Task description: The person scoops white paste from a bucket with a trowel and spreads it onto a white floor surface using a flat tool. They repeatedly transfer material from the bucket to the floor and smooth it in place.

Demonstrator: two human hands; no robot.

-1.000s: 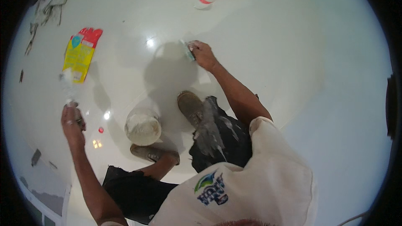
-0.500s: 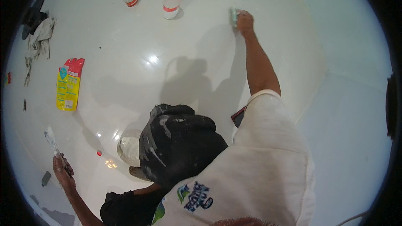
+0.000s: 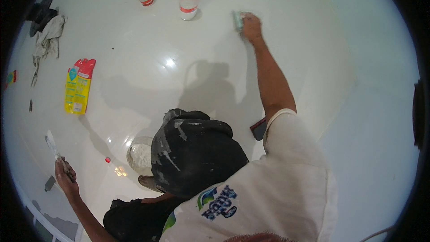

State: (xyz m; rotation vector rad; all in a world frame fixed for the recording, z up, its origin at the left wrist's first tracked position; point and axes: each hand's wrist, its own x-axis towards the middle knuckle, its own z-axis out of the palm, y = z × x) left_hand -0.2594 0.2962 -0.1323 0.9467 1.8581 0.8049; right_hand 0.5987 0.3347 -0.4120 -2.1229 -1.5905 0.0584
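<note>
Apart, left hand [image 3: 66, 177] grips scraper [image 3: 52, 144], right hand [image 3: 252, 28] grips tool [image 3: 237, 21] between bottle [image 3: 188, 9] and wall [image 3: 376, 112]

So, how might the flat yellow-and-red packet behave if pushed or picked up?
The flat yellow-and-red packet probably feels light, since it looks thin. It may slide readily, as the white floor looks glossy. Tipping seems unlikely: it lies flat.
</note>
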